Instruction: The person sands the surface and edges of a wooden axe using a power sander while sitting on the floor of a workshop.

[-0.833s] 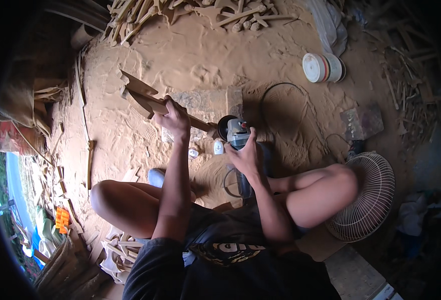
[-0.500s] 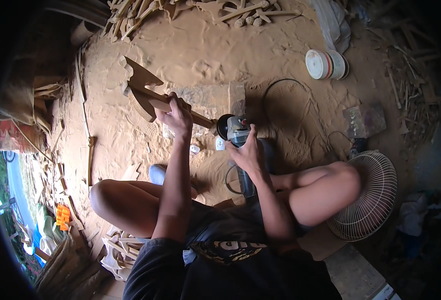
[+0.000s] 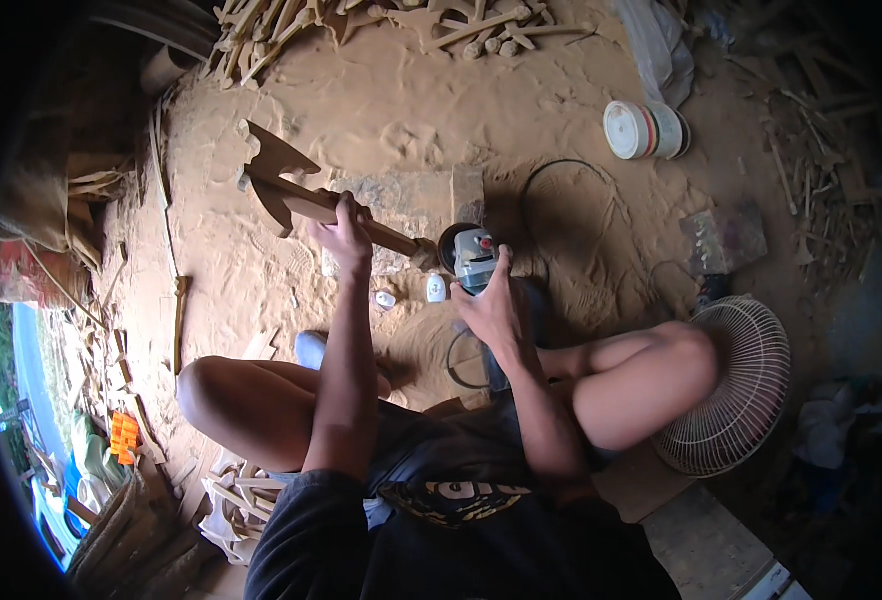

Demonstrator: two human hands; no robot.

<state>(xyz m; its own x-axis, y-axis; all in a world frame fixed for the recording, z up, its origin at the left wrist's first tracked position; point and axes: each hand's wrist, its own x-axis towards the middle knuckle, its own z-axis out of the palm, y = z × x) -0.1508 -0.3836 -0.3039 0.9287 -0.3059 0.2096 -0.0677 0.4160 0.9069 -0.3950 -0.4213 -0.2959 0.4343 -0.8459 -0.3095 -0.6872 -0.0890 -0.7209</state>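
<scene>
White bucket (image 3: 643, 131) on dusty floor (image 3: 381, 130)

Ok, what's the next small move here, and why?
Probably turn the wooden piece slightly with the left hand, the grinder held steady in the right hand: its disc sits right by the piece's knobbed end, though contact can't be confirmed.

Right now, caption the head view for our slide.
Left grip holds a wooden piece, its end close to the grinder in the right grip.

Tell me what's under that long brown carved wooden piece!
A dusty, flat rectangular block and light-brown sandy ground; the brown carved wooden piece and bare left hand hide what's directly behind.
</scene>
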